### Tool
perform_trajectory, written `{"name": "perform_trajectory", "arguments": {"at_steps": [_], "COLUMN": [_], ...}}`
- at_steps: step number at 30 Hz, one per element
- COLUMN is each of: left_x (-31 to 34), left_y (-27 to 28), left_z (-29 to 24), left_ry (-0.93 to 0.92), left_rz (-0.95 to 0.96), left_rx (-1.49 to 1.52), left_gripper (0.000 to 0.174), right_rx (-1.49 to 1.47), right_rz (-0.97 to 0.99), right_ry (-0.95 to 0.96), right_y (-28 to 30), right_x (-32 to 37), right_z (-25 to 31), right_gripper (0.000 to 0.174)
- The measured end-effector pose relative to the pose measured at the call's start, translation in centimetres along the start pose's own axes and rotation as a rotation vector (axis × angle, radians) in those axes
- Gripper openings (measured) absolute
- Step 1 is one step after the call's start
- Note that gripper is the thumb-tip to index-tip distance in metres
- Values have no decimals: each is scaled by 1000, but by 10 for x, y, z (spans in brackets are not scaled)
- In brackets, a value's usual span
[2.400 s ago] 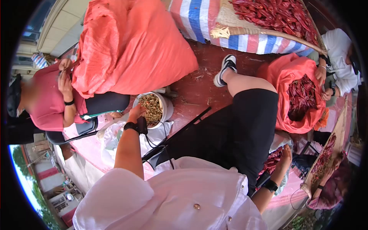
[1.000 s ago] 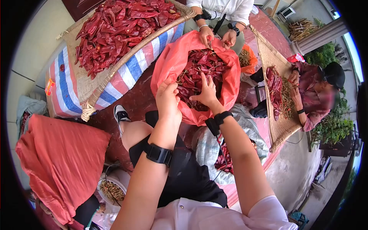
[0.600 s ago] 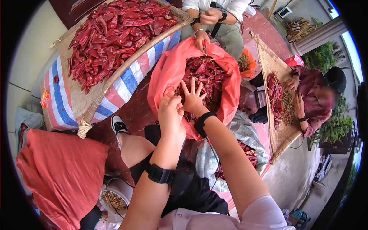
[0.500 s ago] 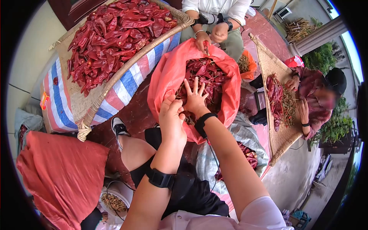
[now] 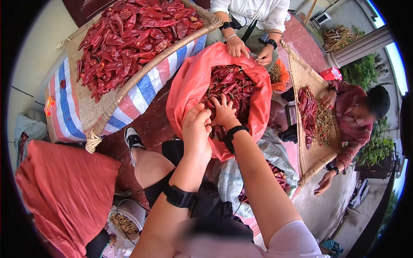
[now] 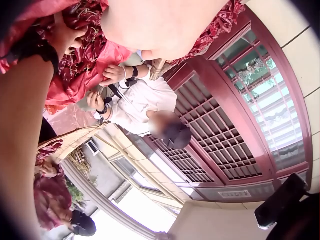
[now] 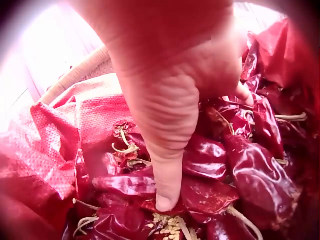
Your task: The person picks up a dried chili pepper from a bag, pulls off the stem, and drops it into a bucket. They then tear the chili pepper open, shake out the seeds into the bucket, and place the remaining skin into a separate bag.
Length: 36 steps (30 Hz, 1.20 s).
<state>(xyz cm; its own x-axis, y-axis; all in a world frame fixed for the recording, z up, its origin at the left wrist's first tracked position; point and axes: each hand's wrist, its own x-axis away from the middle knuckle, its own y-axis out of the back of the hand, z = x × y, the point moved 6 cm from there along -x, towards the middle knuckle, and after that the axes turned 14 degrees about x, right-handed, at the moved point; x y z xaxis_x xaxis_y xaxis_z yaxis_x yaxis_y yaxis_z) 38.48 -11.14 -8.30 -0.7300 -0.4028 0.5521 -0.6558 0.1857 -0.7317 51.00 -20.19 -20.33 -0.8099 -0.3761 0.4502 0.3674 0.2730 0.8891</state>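
Note:
A red sack point(image 5: 183, 81) stands open, filled with dried red peppers point(image 5: 232, 84). At its near left rim is my left hand point(image 5: 197, 131), fingers curled at the sack's edge; in the left wrist view the hand point(image 6: 160, 25) is large at the top, its fingertips unseen. My right hand point(image 5: 226, 115) lies inside the mouth with fingers spread on the peppers. The right wrist view shows this hand point(image 7: 170, 100) pointing down, its thumb touching the peppers point(image 7: 260, 175) beside some pale seeds point(image 7: 170, 227).
Across the sack, a person in white point(image 5: 254, 13) has both hands at its far rim. A woven tray point(image 5: 124, 88) heaped with peppers is at the upper left, another tray point(image 5: 301, 69) at the right beside a second person point(image 5: 355, 116). A white bucket point(image 5: 137, 210) is lower left.
The view has swung from the bucket to the sack, and both my hands are now there. My right hand has shifted slightly toward the near rim. The person at right has lowered one hand off the tray.

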Motion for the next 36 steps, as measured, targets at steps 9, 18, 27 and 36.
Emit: {"name": "perform_trajectory", "arguments": {"at_steps": [9,18,27,36], "left_x": [0,-3,-2,-2], "left_y": [-1,-2,-2,6], "left_z": [2,5,2,0], "left_ry": [21,23,-35,-44], "left_rz": [2,12,0,-47], "left_rx": [-27,-35,-25,-75], "left_gripper": [15,15,20,16], "right_rx": [67,-18,-197,-341], "right_rz": [54,-33,-369,-496], "right_ry": [71,-28,66,-27], "right_y": [-4,-18,-16,25], "right_x": [2,-3,17,47], "right_z": [2,-1,-20,-59], "right_gripper": [114,99,58,58]}}
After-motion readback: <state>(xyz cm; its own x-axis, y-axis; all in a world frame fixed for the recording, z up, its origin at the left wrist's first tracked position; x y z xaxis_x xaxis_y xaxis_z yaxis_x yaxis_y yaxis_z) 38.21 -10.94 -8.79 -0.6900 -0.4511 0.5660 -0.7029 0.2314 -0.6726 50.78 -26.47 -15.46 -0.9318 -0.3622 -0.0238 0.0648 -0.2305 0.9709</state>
